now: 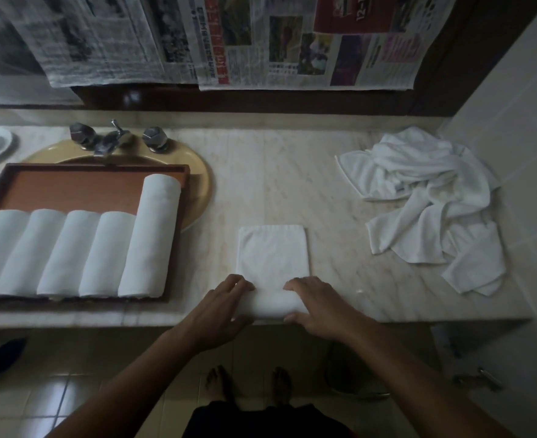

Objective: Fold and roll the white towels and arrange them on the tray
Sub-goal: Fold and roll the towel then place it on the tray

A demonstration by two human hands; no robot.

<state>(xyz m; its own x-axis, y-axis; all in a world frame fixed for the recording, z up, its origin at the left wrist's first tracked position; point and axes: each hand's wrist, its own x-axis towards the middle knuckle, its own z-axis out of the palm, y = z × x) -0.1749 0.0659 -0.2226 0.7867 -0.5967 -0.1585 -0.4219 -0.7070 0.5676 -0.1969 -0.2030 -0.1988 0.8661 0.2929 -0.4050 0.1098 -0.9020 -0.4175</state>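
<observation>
Status: task partly complete. The tray (71, 188), a brown rectangular wooden unit with a raised rim, sits at the left end of the bench (292, 172), partly over the sink (197, 184). It carries a row of finished rolls (102, 254) laid side by side along its front edge: five in full view and one more cut off by the left frame edge. The rightmost roll is longer and reaches toward the tray's far edge. The far part of the tray floor is bare. The towel (273, 251) in work lies at the front edge of the bench, centre. It is folded to a narrow rectangle, and its near end is already turned into a short cylinder. The left hand (219, 308) and right hand (317, 308) grip this cylinder at its two ends, fingers curled over the top and thumbs at the near side. Judged remaining: complete this roll, place it on the tray, then process the pile (428, 200). The pile is loose, crumpled white cloth at the right end of the bench, beside the wall. The towels are soft white terry with a fine nap; the bench is smooth pale veined marble.
</observation>
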